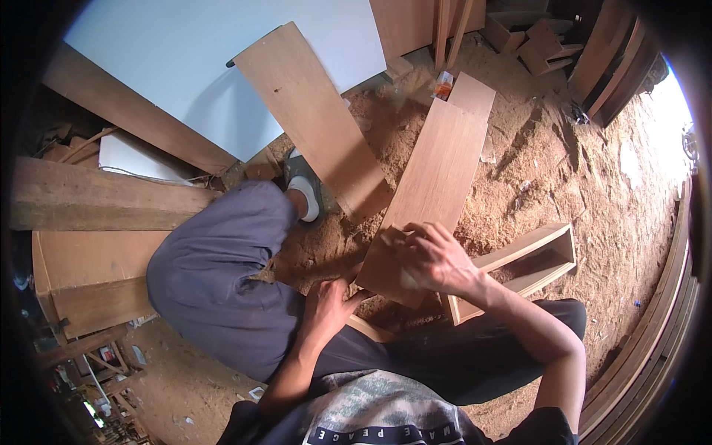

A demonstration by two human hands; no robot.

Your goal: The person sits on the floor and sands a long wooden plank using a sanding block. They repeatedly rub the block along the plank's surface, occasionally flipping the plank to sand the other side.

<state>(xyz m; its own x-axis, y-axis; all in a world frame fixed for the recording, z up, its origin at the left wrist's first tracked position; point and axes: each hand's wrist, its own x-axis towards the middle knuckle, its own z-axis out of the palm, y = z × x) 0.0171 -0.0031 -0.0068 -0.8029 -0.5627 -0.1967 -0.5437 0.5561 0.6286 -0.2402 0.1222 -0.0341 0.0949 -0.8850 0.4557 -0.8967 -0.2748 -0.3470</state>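
Observation:
A long wooden board (439,156) lies before me, its near end by my lap. Over that end is my right hand (431,256), fingers curled on a small piece that I cannot make out clearly, perhaps a sanding block or folded sandpaper. At the board's near left corner, my left hand (334,300) grips the edge with the thumb toward the board. Beneath the board's far end a second wooden board (473,94) shows. A rectangular wooden frame (523,247) rests on the ground to the right, close to my right forearm.
Another wooden board (311,117) leans on a large white panel (222,55) at upper left. A small orange and white box (443,85) is beside the far boards. Sawdust (534,183) covers the ground. Thick timber (111,194) lies left, long planks (651,334) right, wooden pieces (542,47) at the top right.

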